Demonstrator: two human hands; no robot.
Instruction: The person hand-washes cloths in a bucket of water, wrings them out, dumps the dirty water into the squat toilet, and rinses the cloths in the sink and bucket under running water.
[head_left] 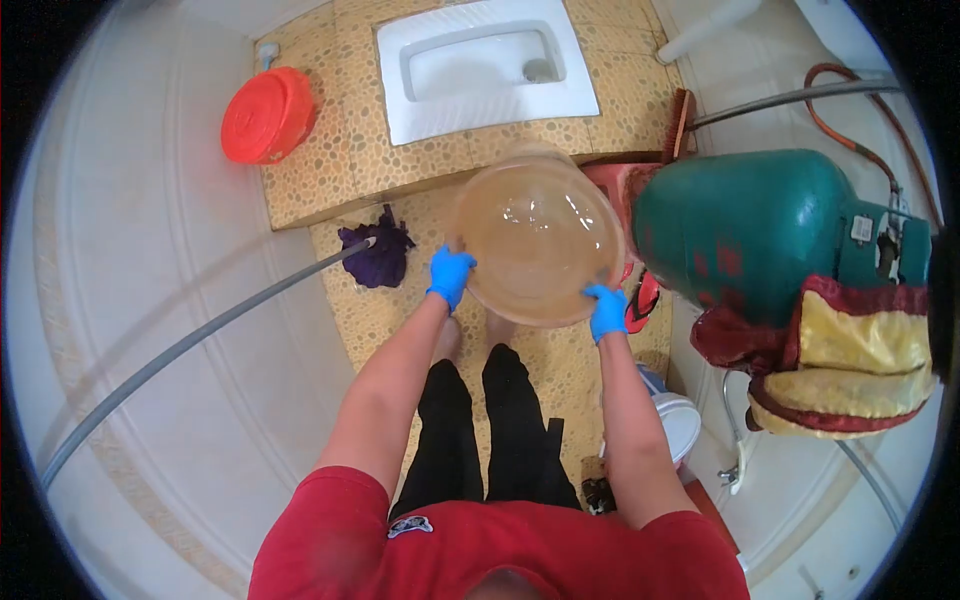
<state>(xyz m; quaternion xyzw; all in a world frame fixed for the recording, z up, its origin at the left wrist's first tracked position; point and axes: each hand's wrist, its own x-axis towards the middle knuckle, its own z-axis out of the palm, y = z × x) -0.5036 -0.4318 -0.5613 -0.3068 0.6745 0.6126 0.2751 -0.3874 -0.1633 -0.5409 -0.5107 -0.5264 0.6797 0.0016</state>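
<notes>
A large round translucent basin hangs in front of me above the tiled floor, with shiny highlights inside it. My left hand, in a blue glove, grips its lower left rim. The blue-gloved right hand holds the rim at the lower right. Beyond the basin, on a raised tiled step, lies a white squat toilet. A dark purple cloth mop rests on the floor left of the basin, its grey pole running to the lower left.
On the step at left sits a red round container. To the right are a green tank, a brush with a long handle, a red-and-gold cloth, a red and black slipper and a white-lidded bucket.
</notes>
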